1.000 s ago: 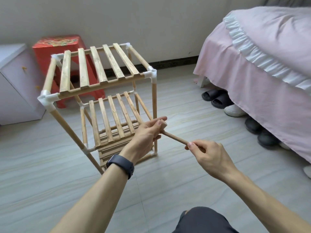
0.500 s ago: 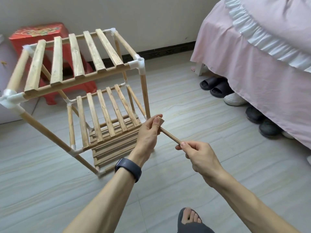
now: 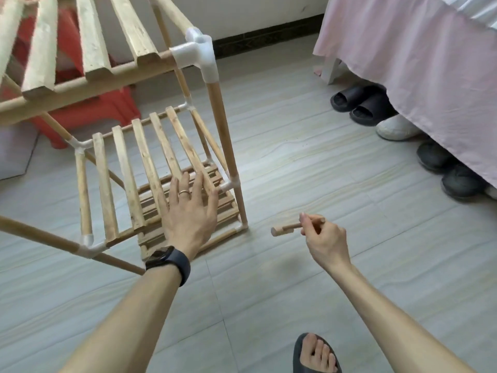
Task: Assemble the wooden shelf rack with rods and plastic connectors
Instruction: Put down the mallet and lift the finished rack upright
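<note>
Change since half a second ago: the left hand [image 3: 188,214] has let go of the rod's end and gone forward to the rack [image 3: 223,135]. The short rod [image 3: 287,228] is now held by the right hand [image 3: 324,238] alone, in the air above the floor [image 3: 295,157], just right of the rack's near corner. The view has also closed in on the rack.

Fingers: the left ones are spread and straight, lying over the slats of the middle shelf [image 3: 126,179] beside its white front connector [image 3: 228,185] — whether they touch the wood, I cannot tell. The right ones pinch the rod near its far end, with the free end pointing left.

Judgement: the rod looks checked and ready. The left hand is probably going to steady the frame or feel for the socket, so fitting is the next step. The frame already stands on three levels, and the upper corner connector [image 3: 197,53] is seated.

Containers: none as such. Through the gaps of the middle shelf, the bottom level [image 3: 228,210] shows closely stacked slats. Shoes [image 3: 360,103] sit under the bed [image 3: 403,76].
</note>
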The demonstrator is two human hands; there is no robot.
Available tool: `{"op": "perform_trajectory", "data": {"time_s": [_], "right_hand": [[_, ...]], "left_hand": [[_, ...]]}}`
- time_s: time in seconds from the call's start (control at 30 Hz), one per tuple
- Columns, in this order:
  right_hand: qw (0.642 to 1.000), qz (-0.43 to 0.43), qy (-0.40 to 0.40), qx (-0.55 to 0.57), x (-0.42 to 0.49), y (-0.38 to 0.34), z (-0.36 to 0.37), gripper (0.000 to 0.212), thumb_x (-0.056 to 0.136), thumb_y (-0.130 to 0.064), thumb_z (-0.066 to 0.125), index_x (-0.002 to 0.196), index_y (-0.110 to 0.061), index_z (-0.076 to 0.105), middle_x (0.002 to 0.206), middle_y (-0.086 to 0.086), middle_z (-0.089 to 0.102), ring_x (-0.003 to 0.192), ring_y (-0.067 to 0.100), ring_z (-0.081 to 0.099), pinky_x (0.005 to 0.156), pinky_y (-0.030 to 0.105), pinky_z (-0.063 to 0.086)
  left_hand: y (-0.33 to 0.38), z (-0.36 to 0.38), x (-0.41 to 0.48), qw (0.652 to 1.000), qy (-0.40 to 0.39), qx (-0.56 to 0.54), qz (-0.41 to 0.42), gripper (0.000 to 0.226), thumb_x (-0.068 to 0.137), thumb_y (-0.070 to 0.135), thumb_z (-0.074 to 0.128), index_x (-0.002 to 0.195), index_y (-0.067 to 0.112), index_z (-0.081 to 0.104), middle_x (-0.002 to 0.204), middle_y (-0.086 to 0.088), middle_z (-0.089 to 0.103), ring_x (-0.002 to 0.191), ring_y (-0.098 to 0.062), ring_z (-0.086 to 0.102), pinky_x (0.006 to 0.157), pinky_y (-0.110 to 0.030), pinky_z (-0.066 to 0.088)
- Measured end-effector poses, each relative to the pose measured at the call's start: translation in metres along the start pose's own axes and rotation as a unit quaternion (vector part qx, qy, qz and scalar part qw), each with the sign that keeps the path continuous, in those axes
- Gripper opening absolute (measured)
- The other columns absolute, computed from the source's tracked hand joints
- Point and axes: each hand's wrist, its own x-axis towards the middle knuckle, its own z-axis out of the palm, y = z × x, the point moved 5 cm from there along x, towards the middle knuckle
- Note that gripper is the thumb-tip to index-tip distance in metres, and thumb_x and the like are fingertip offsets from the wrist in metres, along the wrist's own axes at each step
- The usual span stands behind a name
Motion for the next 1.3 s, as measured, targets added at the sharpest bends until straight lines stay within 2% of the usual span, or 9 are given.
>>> {"op": "perform_trajectory", "data": {"time_s": [0.1,0.3,0.47,0.63,0.73,0.8,0.97,1.13,1.3], "right_hand": [[0.983,-0.133,0.056,-0.112,0.009,0.010,0.022,0.039,0.103,-0.036,0.047,0.079,-0.011,0.064,0.075,0.001,0.070,0.071,0.029,0.064,0.058,0.034,0.046],[0.949,-0.221,0.043,-0.222,-0.018,0.034,0.056,0.020,0.086,-0.006,0.063,0.077,-0.010,0.046,0.060,0.011,0.052,0.046,0.036,0.056,0.036,0.029,0.037],[0.977,-0.119,0.088,-0.154,0.011,0.032,0.047,0.021,0.098,-0.015,0.055,0.079,-0.007,0.053,0.065,0.010,0.062,0.063,0.034,0.058,0.050,0.031,0.040],[0.976,-0.017,-0.052,-0.209,0.021,0.051,0.058,0.027,0.106,-0.025,0.044,0.084,-0.010,0.049,0.073,0.019,0.061,0.079,0.047,0.063,0.065,0.041,0.038],[0.980,-0.066,0.015,-0.185,0.041,0.041,0.045,0.026,0.105,-0.030,0.049,0.086,-0.013,0.057,0.073,0.009,0.061,0.077,0.042,0.062,0.063,0.036,0.035],[0.982,-0.100,0.035,-0.156,0.041,0.045,0.044,0.021,0.104,-0.027,0.051,0.110,-0.014,0.067,0.089,0.008,0.067,0.087,0.036,0.062,0.070,0.038,0.042],[0.955,-0.017,-0.142,-0.260,0.030,0.111,0.069,0.057,0.104,-0.011,0.041,0.160,-0.012,0.027,0.116,0.018,0.061,0.105,0.040,0.054,0.096,0.043,0.040],[0.917,0.051,-0.188,-0.348,0.008,0.146,0.078,0.075,0.095,-0.003,0.041,0.162,-0.015,0.011,0.141,0.010,0.041,0.120,0.032,0.043,0.097,0.040,0.044],[0.878,0.097,-0.190,-0.428,0.009,0.133,0.081,0.075,0.095,-0.018,0.048,0.161,-0.013,0.012,0.149,0.006,0.032,0.129,0.031,0.035,0.103,0.040,0.039]], "left_hand": [[-0.003,0.014,-0.007,0.998,0.052,0.035,0.026,0.070,0.101,0.064,0.019,0.161,0.030,0.013,0.161,-0.009,0.034,0.155,-0.028,0.011,0.121,-0.045,-0.007],[-0.006,0.022,-0.004,0.992,0.099,0.062,0.046,0.076,0.095,0.061,0.041,0.159,0.023,0.027,0.142,-0.007,0.052,0.150,-0.034,0.025,0.117,-0.047,0.014],[-0.011,0.030,-0.003,0.988,0.126,0.082,0.044,0.074,0.096,0.058,0.044,0.159,0.024,0.026,0.138,-0.009,0.051,0.149,-0.034,0.028,0.115,-0.047,0.014],[-0.014,0.029,-0.002,0.985,0.131,0.100,0.049,0.070,0.098,0.053,0.043,0.160,0.024,0.025,0.146,-0.011,0.049,0.149,-0.033,0.026,0.113,-0.045,0.015],[-0.014,0.031,-0.003,0.986,0.130,0.090,0.050,0.072,0.096,0.050,0.050,0.159,0.024,0.026,0.141,-0.011,0.053,0.148,-0.033,0.027,0.111,-0.046,0.018],[-0.014,0.031,-0.002,0.985,0.139,0.092,0.053,0.072,0.096,0.049,0.049,0.159,0.024,0.026,0.138,-0.011,0.055,0.148,-0.033,0.027,0.110,-0.047,0.019],[-0.016,0.033,-0.001,0.985,0.137,0.090,0.052,0.073,0.095,0.049,0.047,0.160,0.023,0.025,0.139,-0.012,0.055,0.148,-0.032,0.025,0.110,-0.047,0.019],[-0.017,0.036,-0.001,0.987,0.123,0.090,0.048,0.074,0.095,0.047,0.048,0.160,0.024,0.020,0.141,-0.012,0.052,0.150,-0.031,0.023,0.111,-0.047,0.018],[-0.016,0.036,0.000,0.990,0.100,0.090,0.046,0.077,0.094,0.047,0.049,0.161,0.024,0.017,0.149,-0.013,0.044,0.151,-0.031,0.020,0.112,-0.046,0.014]]}}
